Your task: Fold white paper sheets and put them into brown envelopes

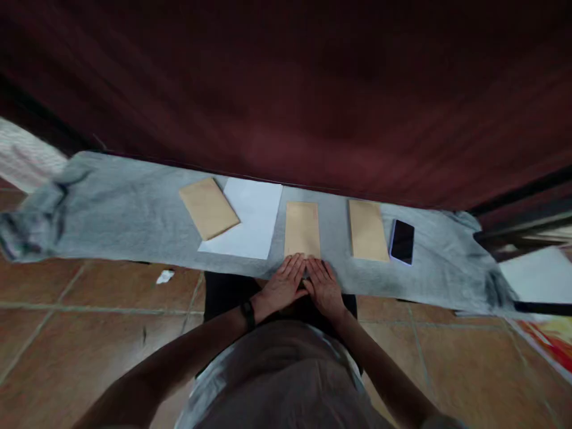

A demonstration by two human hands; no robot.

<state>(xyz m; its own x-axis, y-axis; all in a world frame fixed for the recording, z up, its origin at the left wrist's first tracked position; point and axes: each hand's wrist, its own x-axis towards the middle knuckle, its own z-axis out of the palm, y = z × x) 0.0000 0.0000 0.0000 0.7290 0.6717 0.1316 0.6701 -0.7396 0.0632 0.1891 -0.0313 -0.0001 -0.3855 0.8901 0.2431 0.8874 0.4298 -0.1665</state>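
Observation:
A brown paper envelope (302,229) with faint red print near its far right corner lies flat in front of me. My left hand (286,282) rests its outstretched fingers on the envelope's near end. Beside it, my right hand (324,286) does the same, and the fingertips of both hands meet there. Neither hand is wrapped around anything. To the left, a stack of brown envelopes (209,208) lies askew on a white sheet of paper (255,217). Another brown envelope stack (369,230) sits to the right.
A grey cloth (129,208) covers the narrow bench. A dark-screened phone (402,241) lies at right. Dark red panelling (286,119) rises behind the far edge. On the tiled floor (111,339) is a white scrap (165,276).

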